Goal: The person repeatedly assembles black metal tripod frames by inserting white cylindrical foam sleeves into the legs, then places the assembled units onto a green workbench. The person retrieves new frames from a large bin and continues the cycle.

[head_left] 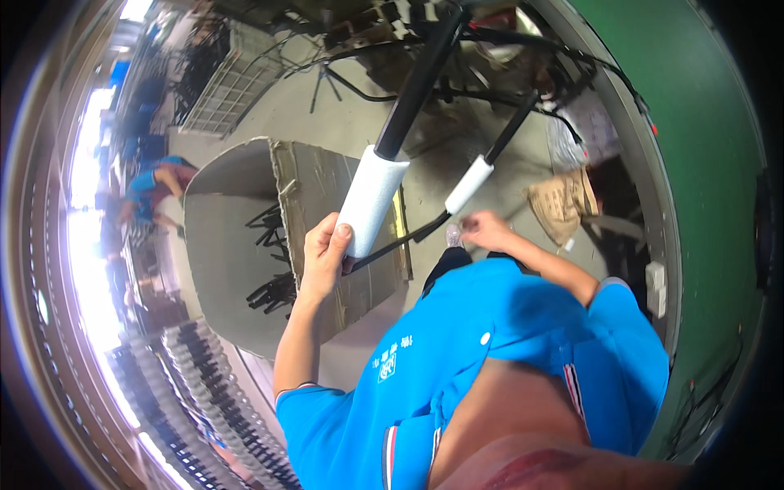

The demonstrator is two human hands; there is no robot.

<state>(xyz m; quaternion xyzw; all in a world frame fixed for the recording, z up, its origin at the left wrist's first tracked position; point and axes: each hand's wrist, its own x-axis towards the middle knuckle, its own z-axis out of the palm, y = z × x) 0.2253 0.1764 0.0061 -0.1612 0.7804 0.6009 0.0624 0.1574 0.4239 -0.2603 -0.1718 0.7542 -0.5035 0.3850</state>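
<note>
step: sleeving black frame tubes, judged mid-way | left hand clenched round white foam sleeve, center frame | right hand at 2 o'clock of it, pinching second sleeve's lower end | cardboard box at 9 | next: likely steady frame, seat sleeve

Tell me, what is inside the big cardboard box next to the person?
Inside the cardboard box lie several black metal parts against its inner wall. The left hand, holding a white foam sleeve, hides the right side.
</note>
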